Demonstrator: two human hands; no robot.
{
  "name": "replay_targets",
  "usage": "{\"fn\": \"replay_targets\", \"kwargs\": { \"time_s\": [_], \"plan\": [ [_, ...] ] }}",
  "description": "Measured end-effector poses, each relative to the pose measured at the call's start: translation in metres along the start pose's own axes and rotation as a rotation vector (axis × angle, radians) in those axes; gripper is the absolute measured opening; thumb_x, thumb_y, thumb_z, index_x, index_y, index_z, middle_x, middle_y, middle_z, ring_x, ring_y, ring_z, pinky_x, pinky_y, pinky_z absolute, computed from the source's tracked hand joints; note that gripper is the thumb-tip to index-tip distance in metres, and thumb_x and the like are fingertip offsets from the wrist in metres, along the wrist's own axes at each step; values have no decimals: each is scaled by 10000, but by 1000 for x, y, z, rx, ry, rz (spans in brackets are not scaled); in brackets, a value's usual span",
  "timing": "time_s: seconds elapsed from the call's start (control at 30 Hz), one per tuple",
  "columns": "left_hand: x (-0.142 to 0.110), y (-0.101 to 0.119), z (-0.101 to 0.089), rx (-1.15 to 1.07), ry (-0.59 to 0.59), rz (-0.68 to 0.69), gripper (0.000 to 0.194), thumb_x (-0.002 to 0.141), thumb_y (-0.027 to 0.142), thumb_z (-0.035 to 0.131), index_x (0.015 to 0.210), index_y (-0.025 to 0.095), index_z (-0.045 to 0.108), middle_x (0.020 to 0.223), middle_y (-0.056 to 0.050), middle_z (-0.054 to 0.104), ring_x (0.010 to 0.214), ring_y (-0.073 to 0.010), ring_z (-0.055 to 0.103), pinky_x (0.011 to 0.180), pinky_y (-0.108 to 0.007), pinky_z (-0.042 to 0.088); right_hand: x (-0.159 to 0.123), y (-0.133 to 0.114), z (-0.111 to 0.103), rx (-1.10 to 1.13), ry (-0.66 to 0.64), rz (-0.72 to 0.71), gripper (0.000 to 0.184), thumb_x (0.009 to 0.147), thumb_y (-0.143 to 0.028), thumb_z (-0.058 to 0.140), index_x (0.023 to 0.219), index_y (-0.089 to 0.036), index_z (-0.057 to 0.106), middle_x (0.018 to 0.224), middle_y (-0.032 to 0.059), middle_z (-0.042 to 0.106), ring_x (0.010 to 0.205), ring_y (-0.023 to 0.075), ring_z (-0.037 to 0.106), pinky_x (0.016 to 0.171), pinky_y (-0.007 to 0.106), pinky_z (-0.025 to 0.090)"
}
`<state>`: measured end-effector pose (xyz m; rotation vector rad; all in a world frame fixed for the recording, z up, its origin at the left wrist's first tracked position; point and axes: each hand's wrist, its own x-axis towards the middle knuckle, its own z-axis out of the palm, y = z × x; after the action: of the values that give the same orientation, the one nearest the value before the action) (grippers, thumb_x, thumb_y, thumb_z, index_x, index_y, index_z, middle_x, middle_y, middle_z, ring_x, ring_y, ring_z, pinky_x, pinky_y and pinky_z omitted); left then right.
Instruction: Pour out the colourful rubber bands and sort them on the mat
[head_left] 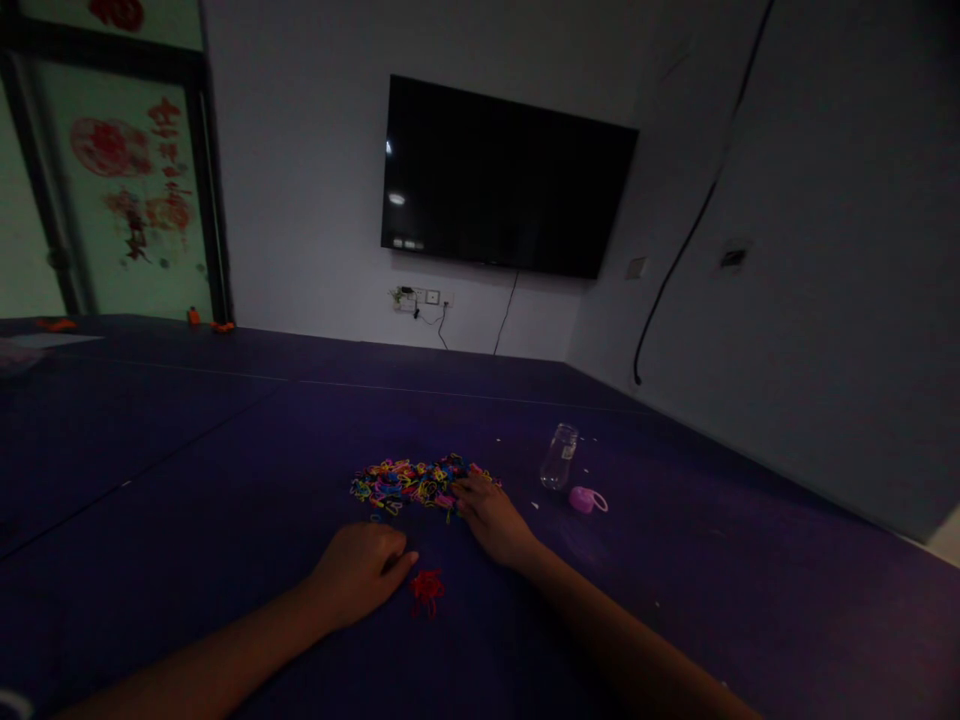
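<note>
A spread pile of small looped plastic pins (401,482), which look like stitch markers in many colours, lies on the dark purple mat. My right hand (487,510) reaches onto the right end of this pile, fingers stretched and touching the pins. Closer to me, my left hand (360,572) rests on the mat with its fingers curled under and its thumb apart; nothing shows between thumb and fingers. Just right of that thumb sits a small separate heap of red pins (427,588).
A clear bottle (559,457) stands uncapped, right of the pile. Its likely cap, pink with a ring (586,500), lies beside it. White scraps (535,505) dot the purple mat (247,450). Beyond are a wall-mounted television (502,180) and a glass door (124,190).
</note>
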<state>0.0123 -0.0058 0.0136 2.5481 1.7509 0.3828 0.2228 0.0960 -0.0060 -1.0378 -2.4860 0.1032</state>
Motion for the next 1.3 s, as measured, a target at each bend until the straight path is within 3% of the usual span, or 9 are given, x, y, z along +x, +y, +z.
{"fn": "replay_targets", "kwargs": {
  "time_s": [0.33, 0.73, 1.1, 1.3],
  "plan": [
    [-1, 1, 0, 12, 18, -2, 327, 891, 309, 430, 610, 181, 536, 621, -6, 597, 566, -148, 538, 528, -251, 315, -2, -6, -2, 4, 33, -22, 342, 923, -209, 372, 1145, -209, 632, 1215, 79, 591, 1176, 217, 488, 1032, 401, 342],
    [0, 0, 1, 21, 25, 3, 338, 888, 312, 432, 590, 177, 517, 608, -1, 589, 553, -139, 527, 508, -248, 289, -1, -2, 1, 24, 45, -17, 304, 906, -153, 392, 1087, -158, 636, 1167, 113, 609, 1087, 219, 545, 941, 356, 422],
    [0, 1, -1, 25, -12, -10, 340, 907, 309, 409, 619, 179, 534, 634, -11, 599, 586, -157, 553, 535, -252, 318, -2, -2, 1, 124, 146, 40, 380, 927, -196, 334, 1208, -150, 586, 1265, 121, 566, 1217, 224, 478, 1048, 405, 347],
    [0, -1, 0, 26, -17, 8, 342, 908, 325, 402, 631, 180, 540, 650, -17, 612, 596, -157, 556, 530, -252, 311, -1, 2, 1, 175, 195, 51, 354, 941, -233, 342, 1113, -175, 645, 1170, 105, 629, 1158, 221, 534, 1027, 401, 371]
  ]
}}
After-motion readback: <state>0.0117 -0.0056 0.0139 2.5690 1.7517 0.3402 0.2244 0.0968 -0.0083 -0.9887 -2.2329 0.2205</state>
